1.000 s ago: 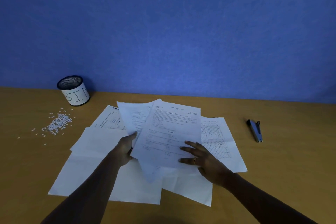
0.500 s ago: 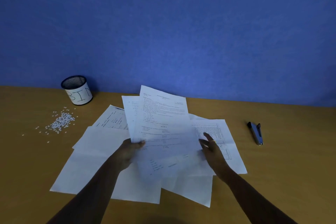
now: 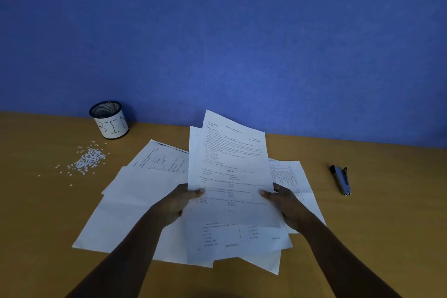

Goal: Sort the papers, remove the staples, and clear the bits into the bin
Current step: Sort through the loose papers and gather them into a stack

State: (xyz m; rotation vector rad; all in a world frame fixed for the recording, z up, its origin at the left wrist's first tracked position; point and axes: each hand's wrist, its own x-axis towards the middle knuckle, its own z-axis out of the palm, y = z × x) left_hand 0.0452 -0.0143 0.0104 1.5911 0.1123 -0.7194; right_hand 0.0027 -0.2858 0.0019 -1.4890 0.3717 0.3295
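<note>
A set of printed sheets (image 3: 229,167) is lifted off the table and tilted up toward me. My left hand (image 3: 177,203) pinches its left edge, thumb on top. My right hand (image 3: 285,203) grips its right edge. Below lie more loose papers (image 3: 135,201) spread over the wooden table (image 3: 362,225). A pile of small white paper bits (image 3: 88,159) lies at the left. Behind that pile stands a black mesh cup with a label reading BIN (image 3: 109,120). A grey staple remover (image 3: 341,179) lies at the right.
A blue wall (image 3: 217,43) closes off the table's far edge. Bare wood shows between the papers and the staple remover, and along the near left edge.
Both hands have taken hold of the top printed sheets and raised them from flat on the pile to a tilted, lifted position. The right hand moved from pressing the paper to gripping its edge.
</note>
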